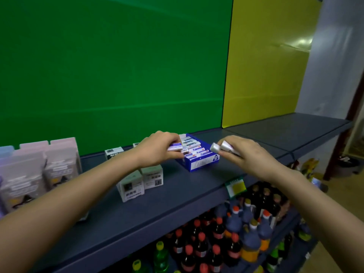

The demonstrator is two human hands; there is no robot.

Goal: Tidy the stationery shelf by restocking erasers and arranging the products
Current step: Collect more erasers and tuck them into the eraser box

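Note:
A blue and white eraser box (201,162) stands on the dark blue shelf (177,194), with several sleeved erasers packed in rows inside. My left hand (157,148) hovers at the box's left rim and grips a few white erasers (175,148) with blue sleeves. To the right of the box, my right hand (242,154) holds two white erasers (220,147) pinched in the fingers, their ends pointing at the box.
Small white and green product boxes (141,179) stand left of the eraser box. Pink and lilac packaged items (39,170) fill the shelf's left end. A green-yellow price tag (236,187) hangs on the front edge. Drink bottles (226,233) crowd the lower shelf.

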